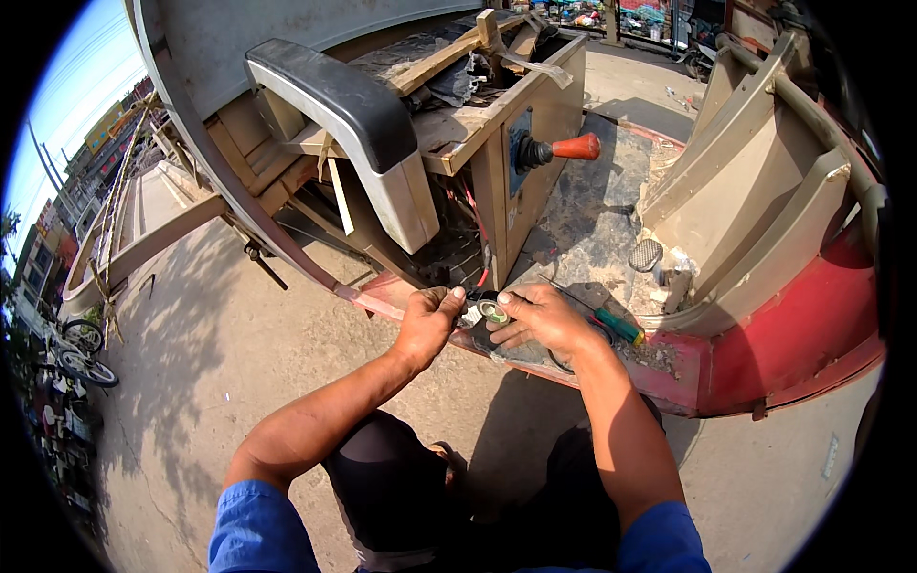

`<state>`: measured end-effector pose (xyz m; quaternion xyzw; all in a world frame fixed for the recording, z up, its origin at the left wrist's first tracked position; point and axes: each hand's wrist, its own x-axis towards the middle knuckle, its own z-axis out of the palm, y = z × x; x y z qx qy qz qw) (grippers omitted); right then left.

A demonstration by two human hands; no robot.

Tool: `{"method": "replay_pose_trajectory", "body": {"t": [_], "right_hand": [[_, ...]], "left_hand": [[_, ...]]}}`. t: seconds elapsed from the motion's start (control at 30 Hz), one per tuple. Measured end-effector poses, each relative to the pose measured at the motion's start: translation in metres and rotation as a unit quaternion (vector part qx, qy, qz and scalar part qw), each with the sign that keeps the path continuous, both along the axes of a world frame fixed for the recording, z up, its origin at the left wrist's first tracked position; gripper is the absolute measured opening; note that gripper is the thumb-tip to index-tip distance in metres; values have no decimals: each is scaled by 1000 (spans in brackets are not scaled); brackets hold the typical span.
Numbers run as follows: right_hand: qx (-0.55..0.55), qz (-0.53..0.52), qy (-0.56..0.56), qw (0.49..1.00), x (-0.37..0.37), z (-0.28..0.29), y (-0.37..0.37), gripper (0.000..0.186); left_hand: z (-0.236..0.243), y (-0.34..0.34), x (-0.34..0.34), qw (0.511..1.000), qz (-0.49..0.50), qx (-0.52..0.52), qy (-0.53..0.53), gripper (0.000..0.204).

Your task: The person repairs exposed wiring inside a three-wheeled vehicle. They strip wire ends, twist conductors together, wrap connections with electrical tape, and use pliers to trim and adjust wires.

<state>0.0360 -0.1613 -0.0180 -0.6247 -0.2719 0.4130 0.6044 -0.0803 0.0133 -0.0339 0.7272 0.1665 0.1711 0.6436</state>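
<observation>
In the lower middle, my left hand [435,320] is closed, its thumb and fingers pinching something small and pale that I cannot make out. Just right of it, my right hand [535,320] grips a small round roll-like object [494,313], silvery-rimmed with a green centre. Both hands are over the red-edged step of a stripped vehicle body [382,291]. A screwdriver [619,326] with a green and yellow handle lies beside my right hand. A red cable [479,229] hangs from the box above my hands.
A grey armrest [334,134] and wooden box [530,210] sit above, with a red-knobbed lever [573,148]. Tan panels [726,220] and a red skirt [793,325] curve rightward. A metal pedal [646,254] stands on the dirty floor. Bicycles [86,353] are at far left.
</observation>
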Motion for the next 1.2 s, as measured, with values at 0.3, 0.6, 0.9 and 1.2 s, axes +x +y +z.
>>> {"method": "replay_pose_trajectory", "body": {"t": [0.3,0.6,0.9,1.2], "right_hand": [[93,-2,-114,989,1,5,2,35],[171,4,-69,983,-4,0,23,43],[60,-42,-145,987,-4,-21,26,37],[-25,-11,-140,990,-5,-15,20,38]], "left_hand": [[-3,-3,4,1000,-20,-12,-16,18],[-11,-3,6,997,-16,76,-26,26],[-13,2,13,999,22,1,-28,35],[2,-2,1,1000,-9,-8,-21,30]]}}
